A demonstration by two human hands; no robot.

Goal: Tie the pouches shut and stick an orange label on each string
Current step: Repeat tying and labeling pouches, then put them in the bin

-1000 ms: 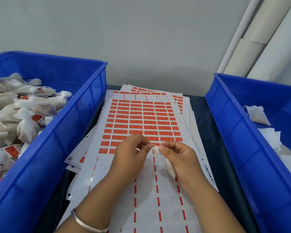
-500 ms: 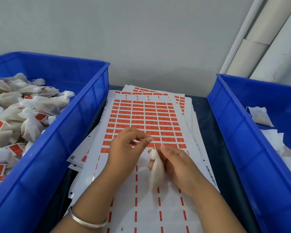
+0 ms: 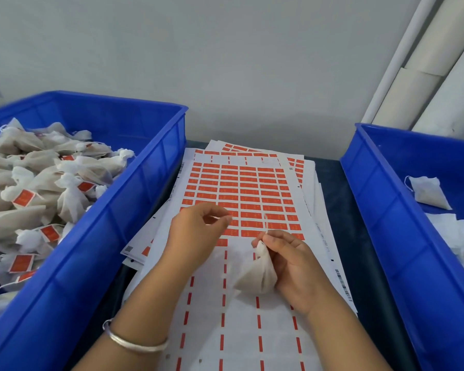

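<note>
Your right hand (image 3: pixel 292 263) grips the pouch (image 3: pixel 257 274), string (image 3: pixel 265 223) rising upright from it; your left hand (image 3: pixel 198 231), fingers pinched, seemingly empty, hovers just left, nearer the labels (image 3: pixel 241 194).

White pouch (image 3: pixel 256 277) hangs over the label sheet, neck gathered and pinched at the top, belly sagging low, its thin string (image 3: pixel 265 223) standing up from the neck. Orange labels (image 3: pixel 241 196) fill the far rows of the sheet (image 3: pixel 247 330); the near rows are peeled bare. Tied, labelled pouches (image 3: pixel 38 188) heap in the left bin, loose white ones (image 3: pixel 426 192) lie in the right.
</note>
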